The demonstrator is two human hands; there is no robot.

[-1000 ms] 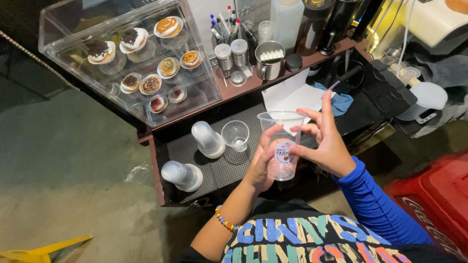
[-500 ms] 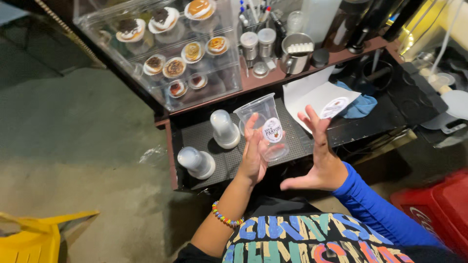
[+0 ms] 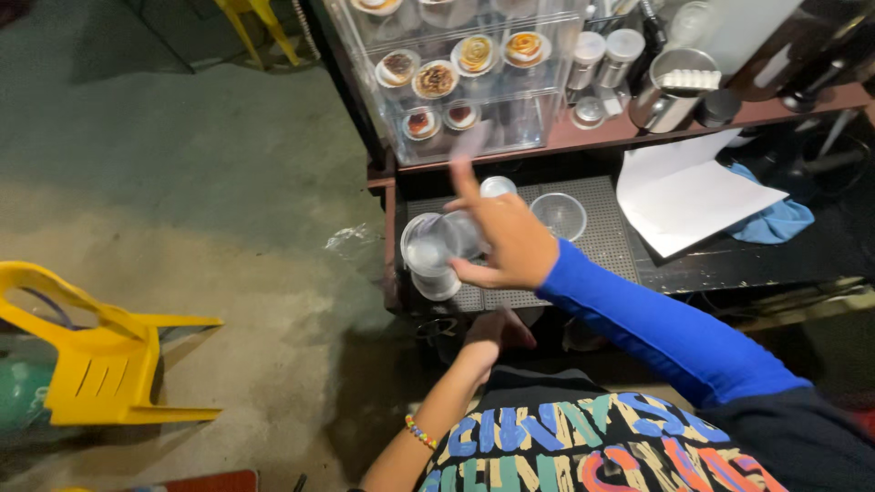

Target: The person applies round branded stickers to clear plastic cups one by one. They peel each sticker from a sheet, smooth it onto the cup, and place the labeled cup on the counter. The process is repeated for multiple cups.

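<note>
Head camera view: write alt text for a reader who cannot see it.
A person's right hand in a blue sleeve holds a clear plastic cup over a dark counter mat. The left hand hangs lower, empty. A clear display case of small desserts stands behind, and a yellow chair lies at left.

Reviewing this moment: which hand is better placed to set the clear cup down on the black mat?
Likely the right hand: its fingers already wrap the clear plastic cup just above the black mat. The left hand sits lower, near the person's body, below the counter edge and apparently empty.
</note>
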